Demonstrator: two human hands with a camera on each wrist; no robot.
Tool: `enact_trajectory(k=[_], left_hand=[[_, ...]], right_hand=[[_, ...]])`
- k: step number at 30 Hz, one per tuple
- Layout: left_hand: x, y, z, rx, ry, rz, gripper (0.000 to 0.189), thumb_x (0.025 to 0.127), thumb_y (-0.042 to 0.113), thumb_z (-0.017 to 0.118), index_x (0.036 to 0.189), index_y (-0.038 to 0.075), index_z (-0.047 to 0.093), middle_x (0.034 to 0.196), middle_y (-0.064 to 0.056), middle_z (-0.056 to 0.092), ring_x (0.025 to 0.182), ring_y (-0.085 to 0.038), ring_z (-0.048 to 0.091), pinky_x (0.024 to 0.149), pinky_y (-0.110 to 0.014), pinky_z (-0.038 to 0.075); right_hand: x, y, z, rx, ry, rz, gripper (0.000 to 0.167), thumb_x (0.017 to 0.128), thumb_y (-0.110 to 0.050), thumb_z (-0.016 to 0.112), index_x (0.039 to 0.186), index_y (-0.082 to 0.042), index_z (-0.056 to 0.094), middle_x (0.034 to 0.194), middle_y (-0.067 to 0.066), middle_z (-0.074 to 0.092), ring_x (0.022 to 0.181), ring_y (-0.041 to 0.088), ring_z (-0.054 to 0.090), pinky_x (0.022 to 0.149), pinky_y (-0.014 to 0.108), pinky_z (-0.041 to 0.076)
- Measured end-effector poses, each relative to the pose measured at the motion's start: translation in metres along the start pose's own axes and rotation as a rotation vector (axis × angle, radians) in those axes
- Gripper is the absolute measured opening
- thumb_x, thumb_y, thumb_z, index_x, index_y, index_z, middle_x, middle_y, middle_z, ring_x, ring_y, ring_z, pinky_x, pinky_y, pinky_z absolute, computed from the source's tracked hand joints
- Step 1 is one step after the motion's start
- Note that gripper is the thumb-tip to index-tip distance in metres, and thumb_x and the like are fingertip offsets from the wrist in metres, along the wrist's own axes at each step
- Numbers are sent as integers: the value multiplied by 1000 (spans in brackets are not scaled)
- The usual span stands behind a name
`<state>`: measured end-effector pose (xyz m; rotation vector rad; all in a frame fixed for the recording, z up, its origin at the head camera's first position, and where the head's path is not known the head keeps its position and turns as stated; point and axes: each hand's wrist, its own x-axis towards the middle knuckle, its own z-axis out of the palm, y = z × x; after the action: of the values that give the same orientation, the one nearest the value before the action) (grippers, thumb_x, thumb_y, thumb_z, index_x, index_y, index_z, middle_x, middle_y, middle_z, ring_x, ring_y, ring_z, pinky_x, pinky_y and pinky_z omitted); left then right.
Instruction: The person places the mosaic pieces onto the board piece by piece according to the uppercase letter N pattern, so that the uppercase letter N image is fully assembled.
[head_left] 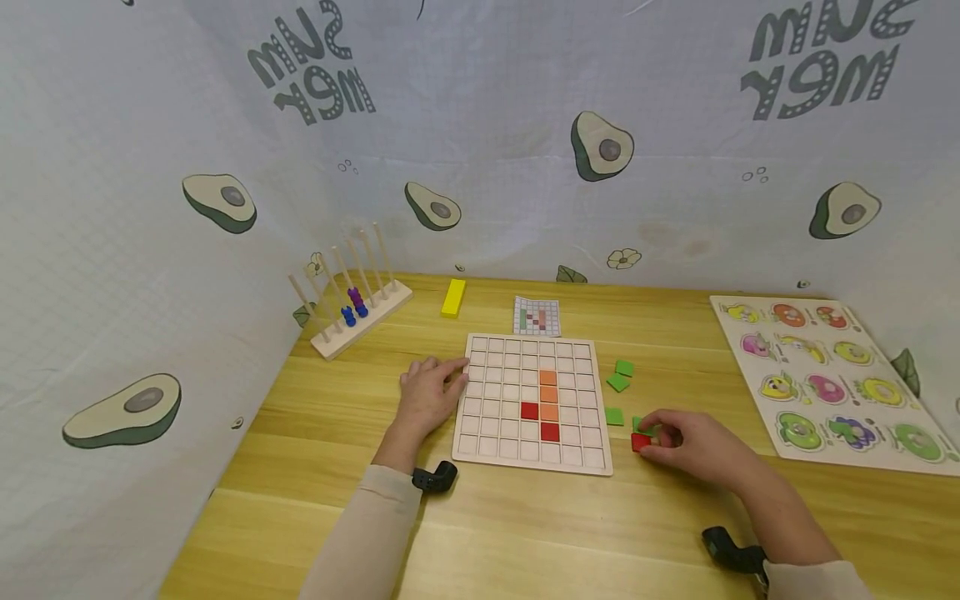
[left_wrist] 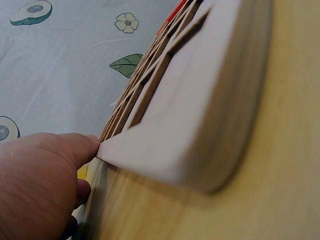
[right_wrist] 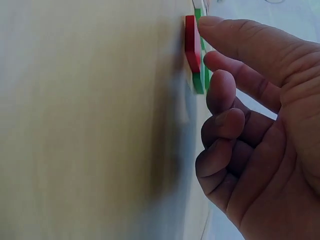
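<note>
Half curled at the red tile (head_left: 640, 442), hold unclear, the right hand (head_left: 696, 447) may shift the too-close green tile (head_left: 642, 425); the left hand (head_left: 430, 394), fingers relaxed, touches the board (head_left: 491, 392).

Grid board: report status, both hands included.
Left hand touching grid board, left edge. Right hand at loose red tile, grip unclear. Green tile close beside it, possibly in the way.

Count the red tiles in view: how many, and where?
3: one red tile on the grid board, a second red tile diagonally below-right of it, and a third red tile at the right hand, which may hide others.
</note>
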<state>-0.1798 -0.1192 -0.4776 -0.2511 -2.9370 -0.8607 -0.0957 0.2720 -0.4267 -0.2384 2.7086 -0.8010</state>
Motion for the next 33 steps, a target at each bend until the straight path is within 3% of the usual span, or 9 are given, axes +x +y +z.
enact_trajectory(k=[12,27,33], left_hand=[[1,-1,0,-6,7,7,35,102,39,60,135,30,68,102,-2,65,92,-22,47,79,-37,30],[0,-1,2,-2,-6,-2,36,102,39,60,136,30,67,103,-2,65,93,-22,47,79,-37,30],[1,-2,2,4,-5,-4,36,102,39,60,136,30,67,103,-2,65,92,-22,46,79,-37,30]], right_hand=[[-7,9,1,-14,13,62,24,89,-29,78,103,-13,67,79,-1,53,67,11,46,59,25,36],[5,2,0,-14,4,15,36,87,-29,81,113,-12,63,78,-1,52,65,12,46,57,24,35],[6,3,0,-11,-13,29,34,86,-30,82,109,-13,63,78,0,53,66,13,47,56,25,36]])
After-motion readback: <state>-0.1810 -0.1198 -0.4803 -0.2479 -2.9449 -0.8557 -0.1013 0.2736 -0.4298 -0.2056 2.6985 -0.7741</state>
